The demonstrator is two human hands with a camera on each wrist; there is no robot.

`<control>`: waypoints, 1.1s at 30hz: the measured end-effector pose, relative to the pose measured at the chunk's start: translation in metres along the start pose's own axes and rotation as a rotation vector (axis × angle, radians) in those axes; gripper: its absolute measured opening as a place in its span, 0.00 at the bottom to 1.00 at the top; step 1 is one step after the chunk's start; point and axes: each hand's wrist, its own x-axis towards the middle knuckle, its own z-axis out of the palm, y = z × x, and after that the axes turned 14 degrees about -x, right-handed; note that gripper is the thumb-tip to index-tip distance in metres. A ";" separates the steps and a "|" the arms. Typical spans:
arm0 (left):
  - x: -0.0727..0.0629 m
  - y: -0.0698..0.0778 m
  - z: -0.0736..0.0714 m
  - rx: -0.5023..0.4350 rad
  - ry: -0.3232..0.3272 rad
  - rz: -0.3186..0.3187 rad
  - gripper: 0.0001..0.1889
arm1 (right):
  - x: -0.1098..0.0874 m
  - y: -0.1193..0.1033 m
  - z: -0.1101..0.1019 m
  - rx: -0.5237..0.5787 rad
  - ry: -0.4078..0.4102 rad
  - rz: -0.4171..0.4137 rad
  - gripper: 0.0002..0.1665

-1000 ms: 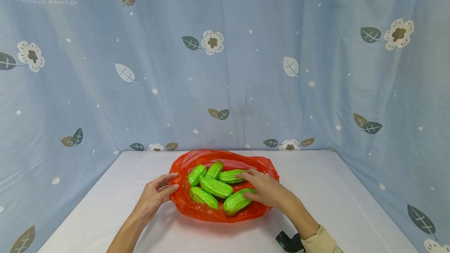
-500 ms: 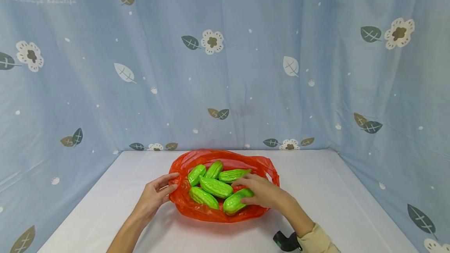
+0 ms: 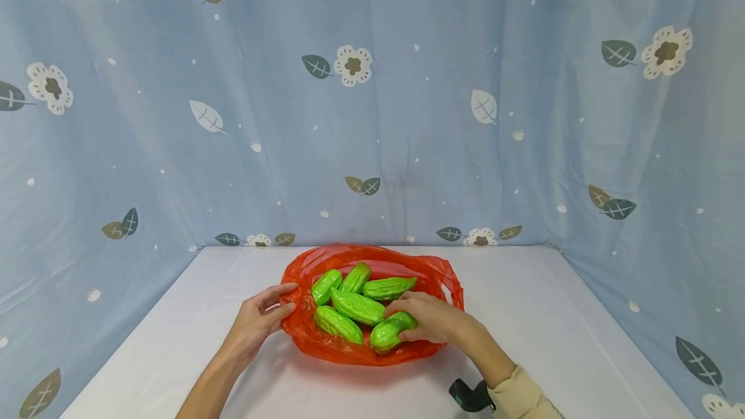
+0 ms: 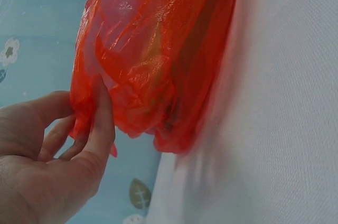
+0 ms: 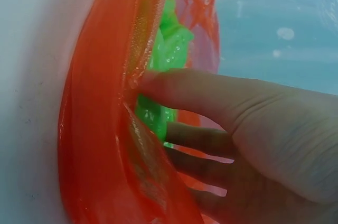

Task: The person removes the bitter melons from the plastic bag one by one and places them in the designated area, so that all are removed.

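Note:
A red plastic bag lies opened out on the white table, with several green, ridged bitter melons inside. My left hand pinches the bag's left rim; in the left wrist view the thin red plastic runs between thumb and fingers. Reaching in from the right, my right hand grips the near-right bitter melon, thumb on the near side and fingers on the far side. That melon's right end is hidden under the hand. In the right wrist view the bag's edge partly covers the green melon.
Blue patterned curtains enclose the white table at the back and sides. A dark curved object sits beside the right sleeve at the near edge.
My right hand has shifted left and down from over the far-right melon, and its fingers have come round the near-right one. The left hand stays at the bag's rim.

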 end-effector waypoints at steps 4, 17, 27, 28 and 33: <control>0.000 -0.001 -0.001 0.001 -0.005 0.012 0.29 | 0.002 -0.001 0.001 -0.004 -0.011 -0.012 0.23; 0.003 -0.002 -0.003 0.029 -0.022 0.051 0.28 | 0.007 -0.004 0.001 -0.005 -0.021 0.014 0.24; 0.003 -0.002 -0.002 0.018 -0.027 0.051 0.29 | 0.007 -0.004 0.002 0.001 -0.035 0.037 0.26; 0.003 -0.002 -0.002 0.017 -0.026 0.051 0.29 | 0.007 -0.004 0.002 -0.001 -0.036 0.036 0.26; 0.003 -0.003 -0.002 0.008 -0.024 0.044 0.29 | 0.007 -0.005 0.002 -0.006 -0.041 0.035 0.26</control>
